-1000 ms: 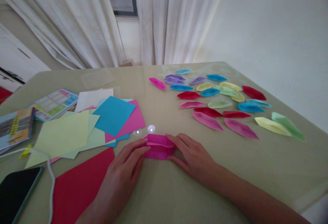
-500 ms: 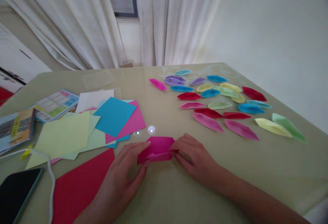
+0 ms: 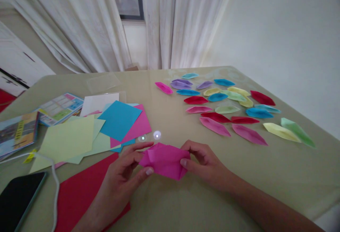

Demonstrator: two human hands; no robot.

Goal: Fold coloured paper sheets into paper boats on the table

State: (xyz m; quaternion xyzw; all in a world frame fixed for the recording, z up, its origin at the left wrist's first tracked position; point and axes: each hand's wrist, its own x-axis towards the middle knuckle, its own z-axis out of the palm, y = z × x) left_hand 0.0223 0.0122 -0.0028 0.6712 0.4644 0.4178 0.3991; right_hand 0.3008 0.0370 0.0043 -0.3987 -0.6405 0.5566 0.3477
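Observation:
A magenta folded paper is held between both hands just above the table, its flat side facing me and its ends creased to slants. My left hand grips its left end, with the thumb in front and the fingers behind. At the right end, my right hand pinches it between thumb and fingers. Under my left forearm lies a red paper sheet. Several finished paper boats in many colours, such as a pink one, are spread over the right side of the table.
Loose sheets overlap on the left, with a blue square and a pale yellow sheet on top. Beyond them lie booklets. A phone and a white cable are at the near left. A wall borders the table's right side.
The magenta paper has been tilted up and turned, so its opening no longer faces me and its flat outer side shows. Both hands have shifted their hold on its ends.

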